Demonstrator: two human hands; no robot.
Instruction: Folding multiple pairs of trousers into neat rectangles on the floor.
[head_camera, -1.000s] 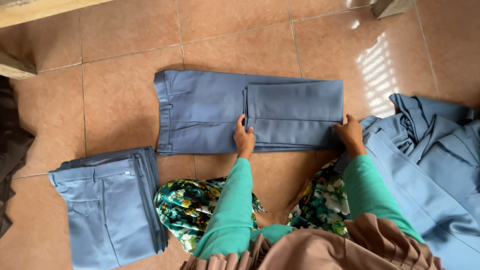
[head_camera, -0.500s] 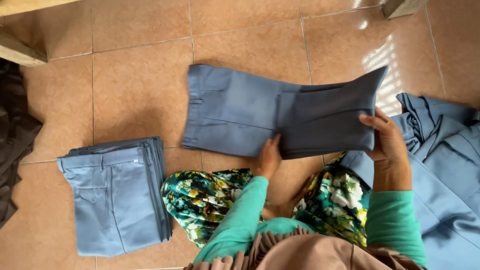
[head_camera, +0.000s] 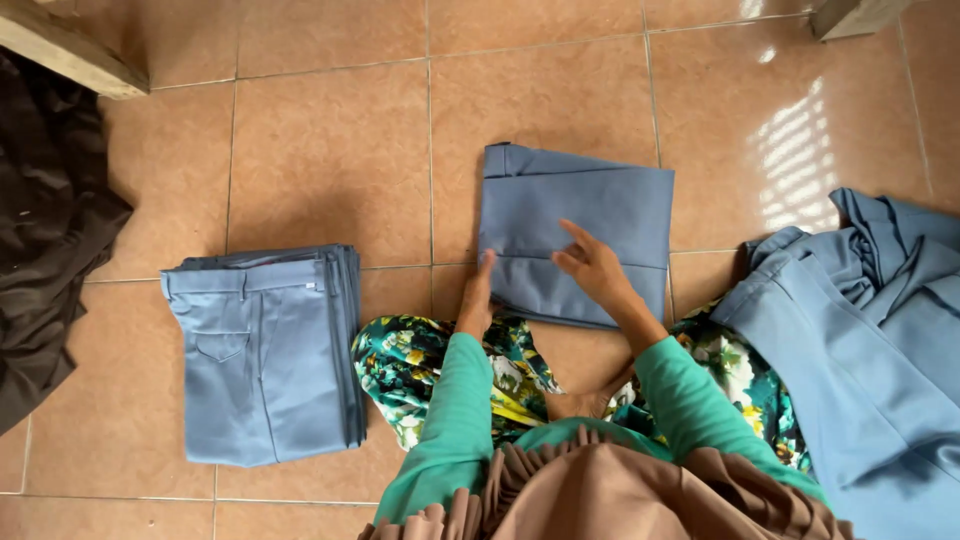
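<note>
A pair of blue-grey trousers (head_camera: 590, 205), folded into a compact rectangle, lies on the tiled floor in front of me. My left hand (head_camera: 477, 297) rests at its lower left edge, fingers pointing up along the fold. Flat on top of the folded cloth, near its middle, lies my right hand (head_camera: 592, 268) with the fingers spread. Neither hand grips anything. Both arms wear green sleeves.
A stack of folded blue-grey trousers (head_camera: 265, 350) sits to the left. A loose heap of the same blue-grey cloth (head_camera: 860, 340) lies at the right. Dark brown fabric (head_camera: 45, 230) covers the far left, below a wooden beam (head_camera: 65, 50). A floral skirt (head_camera: 430, 365) covers my knees.
The trousers were a long strip; my right hand lifted the right half and folded it over to the left, making a compact rectangle. Both hands now lie on it.
</note>
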